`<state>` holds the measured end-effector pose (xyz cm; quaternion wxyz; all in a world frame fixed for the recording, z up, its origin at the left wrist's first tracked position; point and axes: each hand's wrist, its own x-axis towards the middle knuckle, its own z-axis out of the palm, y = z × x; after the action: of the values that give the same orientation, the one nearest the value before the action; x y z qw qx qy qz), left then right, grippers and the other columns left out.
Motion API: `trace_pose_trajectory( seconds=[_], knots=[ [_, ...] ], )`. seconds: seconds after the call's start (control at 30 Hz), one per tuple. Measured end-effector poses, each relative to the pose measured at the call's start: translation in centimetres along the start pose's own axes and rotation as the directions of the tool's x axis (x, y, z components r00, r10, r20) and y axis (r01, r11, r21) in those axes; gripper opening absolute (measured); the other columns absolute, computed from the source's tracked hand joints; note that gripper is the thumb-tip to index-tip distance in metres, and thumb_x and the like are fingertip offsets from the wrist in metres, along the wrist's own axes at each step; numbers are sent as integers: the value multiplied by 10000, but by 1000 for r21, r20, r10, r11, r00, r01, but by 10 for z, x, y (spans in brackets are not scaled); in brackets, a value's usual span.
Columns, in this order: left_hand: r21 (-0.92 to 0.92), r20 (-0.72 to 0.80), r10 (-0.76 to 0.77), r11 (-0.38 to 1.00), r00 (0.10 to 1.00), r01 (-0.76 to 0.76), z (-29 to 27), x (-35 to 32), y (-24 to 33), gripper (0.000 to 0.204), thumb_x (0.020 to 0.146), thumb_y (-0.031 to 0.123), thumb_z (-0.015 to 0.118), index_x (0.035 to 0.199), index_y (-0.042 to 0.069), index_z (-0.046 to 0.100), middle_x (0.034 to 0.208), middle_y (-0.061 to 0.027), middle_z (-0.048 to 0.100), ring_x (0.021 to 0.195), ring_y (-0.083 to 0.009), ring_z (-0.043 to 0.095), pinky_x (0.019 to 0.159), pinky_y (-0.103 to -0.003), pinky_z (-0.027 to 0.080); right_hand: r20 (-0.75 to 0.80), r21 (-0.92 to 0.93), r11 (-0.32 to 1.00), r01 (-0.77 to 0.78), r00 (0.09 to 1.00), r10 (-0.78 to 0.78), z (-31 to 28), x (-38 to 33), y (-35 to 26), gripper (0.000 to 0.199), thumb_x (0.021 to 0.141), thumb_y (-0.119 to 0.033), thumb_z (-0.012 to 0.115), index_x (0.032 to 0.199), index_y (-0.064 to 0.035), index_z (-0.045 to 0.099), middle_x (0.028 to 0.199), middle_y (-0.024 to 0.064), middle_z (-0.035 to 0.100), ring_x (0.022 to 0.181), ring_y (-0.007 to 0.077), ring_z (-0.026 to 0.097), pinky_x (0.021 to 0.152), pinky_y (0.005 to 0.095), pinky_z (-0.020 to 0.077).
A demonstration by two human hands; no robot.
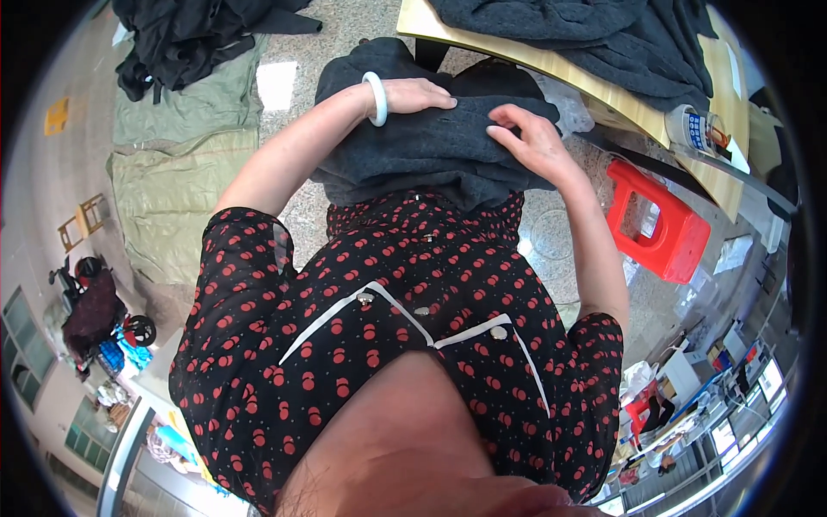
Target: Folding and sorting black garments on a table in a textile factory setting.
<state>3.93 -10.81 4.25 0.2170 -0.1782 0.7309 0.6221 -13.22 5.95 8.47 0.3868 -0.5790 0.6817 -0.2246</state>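
Note:
A bunched dark grey garment (388, 159) of thick, soft-looking cloth lies across my lap. My left hand (415, 95), with a pale bangle (375, 98) at its wrist, rests flat on the upper part of the cloth, fingers stretched toward the right. Over the cloth's right side is my right hand (534, 142), its fingers bent and the thumb apart from the forefinger. No cloth shows between that thumb and forefinger. Folds hide the garment's exact shape.
More dark grey clothing (594, 43) covers a wooden table (525, 59) ahead on the right, with a labelled tub (687, 127) near its edge. Below it stands a red plastic stool (676, 237). Dark garments (194, 43) lie on green sacking (185, 189) at the left.

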Motion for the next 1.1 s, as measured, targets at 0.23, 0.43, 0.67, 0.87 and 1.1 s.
trace_pose_trajectory(
  seconds=[0.23, 0.43, 0.67, 0.87, 1.1],
  knots=[
    [27, -159, -35, 999, 987, 39, 0, -3, -7, 532, 826, 463, 440, 981, -25, 587, 997, -176, 580, 959, -266, 525, 859, -331, 370, -23, -77, 982, 170, 985, -172, 26, 7, -23, 244, 737, -167, 620, 918, -17, 552, 858, 124, 592, 841, 273, 573, 736, 335, 448],
    [261, -4, -103, 960, 995, 100, -1, -8, 4, 612, 685, 502, 613, 926, -60, 596, 872, -183, 612, 816, -245, 577, 739, -327, 431, -84, -169, 953, 253, 959, -269, 46, -7, -32, 223, 720, -157, 635, 887, -25, 568, 821, 120, 576, 778, 293, 551, 680, 358, 444],
    [172, -12, -131, 976, 991, 131, 14, -7, 2, 399, 669, 291, 696, 901, -25, 621, 753, -94, 631, 684, -153, 568, 650, -281, 448, -46, -212, 955, 208, 974, -223, 56, -8, -33, 147, 761, -137, 581, 864, -33, 592, 766, 123, 562, 756, 300, 558, 669, 364, 446],
    [81, -141, -31, 996, 990, 43, 15, -15, -5, 309, 719, 241, 651, 908, -3, 629, 748, -77, 634, 671, -128, 566, 644, -263, 452, -23, -213, 962, 171, 983, -180, 56, -4, -31, 138, 772, -108, 548, 883, -32, 580, 799, 137, 573, 774, 312, 566, 673, 372, 450],
    [24, -311, -31, 999, 950, 41, 5, -17, 20, 290, 737, 251, 604, 858, -11, 630, 725, -51, 621, 651, -90, 540, 637, -228, 436, -240, -160, 979, 129, 957, -165, 35, 8, -47, 157, 748, -87, 533, 889, -22, 559, 838, 148, 587, 783, 324, 573, 684, 358, 461]
  ],
)
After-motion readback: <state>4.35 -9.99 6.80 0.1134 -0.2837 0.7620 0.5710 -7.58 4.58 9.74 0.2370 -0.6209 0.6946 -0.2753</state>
